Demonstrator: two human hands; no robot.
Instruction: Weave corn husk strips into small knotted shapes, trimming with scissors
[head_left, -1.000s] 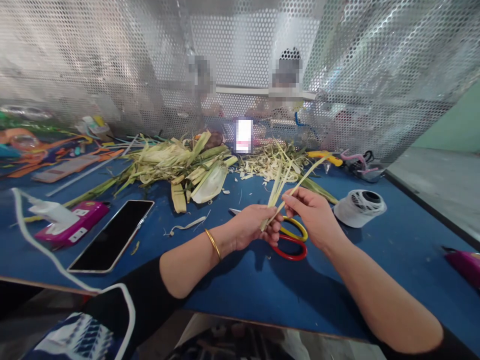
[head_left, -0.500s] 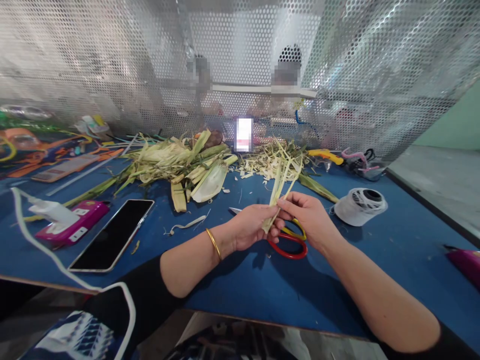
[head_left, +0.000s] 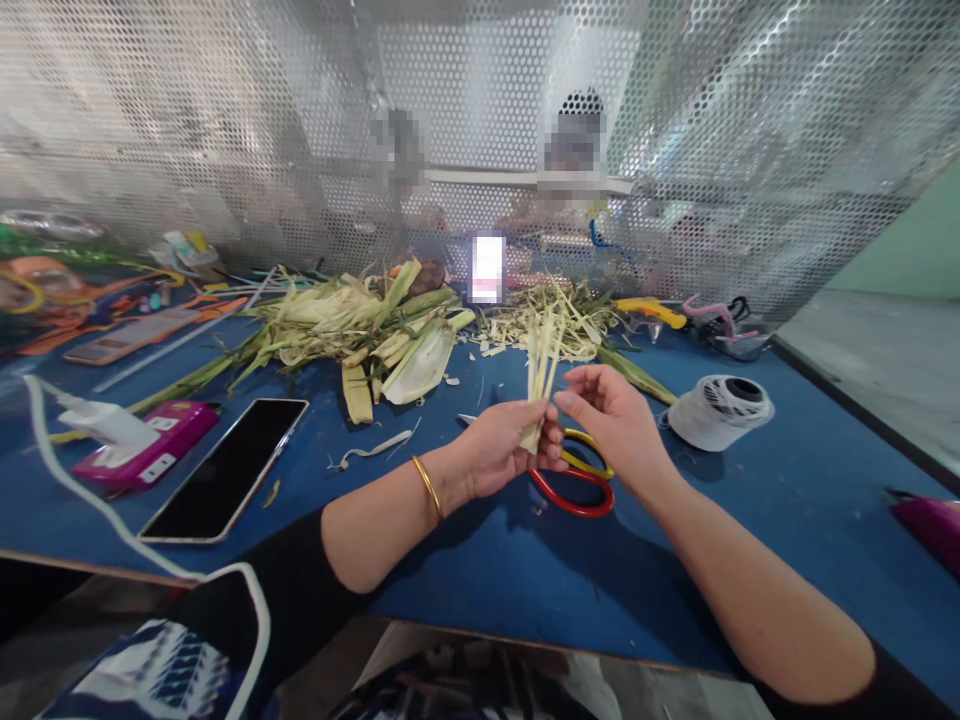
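Note:
My left hand (head_left: 504,445) is closed around the lower end of a small bundle of pale green-yellow husk strips (head_left: 541,360). The strips fan out upward from between thumb and fingers. Just to the right, my right hand (head_left: 611,408) is off the bundle, its fingers bent and the thumb held apart, with nothing visible in it. Scissors (head_left: 581,508) with one red and one yellow handle lie on the table beneath both hands. Part of the blades is hidden behind my left hand, with the tip showing on its left side.
Behind my hands lie a heap of husks (head_left: 322,320) and a pile of shredded strips (head_left: 517,325). A spool of white thread (head_left: 720,415) stands on the right. To the left are a phone (head_left: 229,470) and a pink power strip (head_left: 161,445) with a white cord. A perforated metal screen (head_left: 480,90) closes off the back.
My right hand has let go of the strips and moved slightly away. The bundle in my left hand has shifted a little to the left and stands more upright.

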